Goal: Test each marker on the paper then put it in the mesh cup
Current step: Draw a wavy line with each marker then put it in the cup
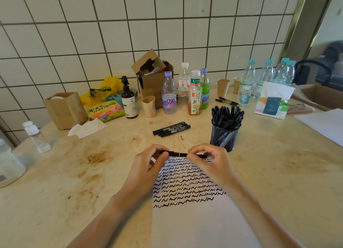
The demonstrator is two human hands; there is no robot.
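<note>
A black marker (178, 154) lies level between both hands above the top edge of the white paper (194, 225). My left hand (148, 164) grips its left end and my right hand (209, 162) pinches its right end. Rows of black squiggles (185, 184) cover the paper's upper half. The black mesh cup (224, 136), packed with several black markers, stands just beyond my right hand. Three more black markers (171, 129) lie side by side on the table behind my hands.
Bottles (194, 93), a brown pump bottle (129, 101), paper cups (223, 87), a cardboard box (152, 77), a wooden box (65, 108), a snack bag and a tissue pack (272, 104) crowd the back by the tiled wall. Two pens (227, 101) lie behind the cup. Loose sheets (326, 123) sit at right.
</note>
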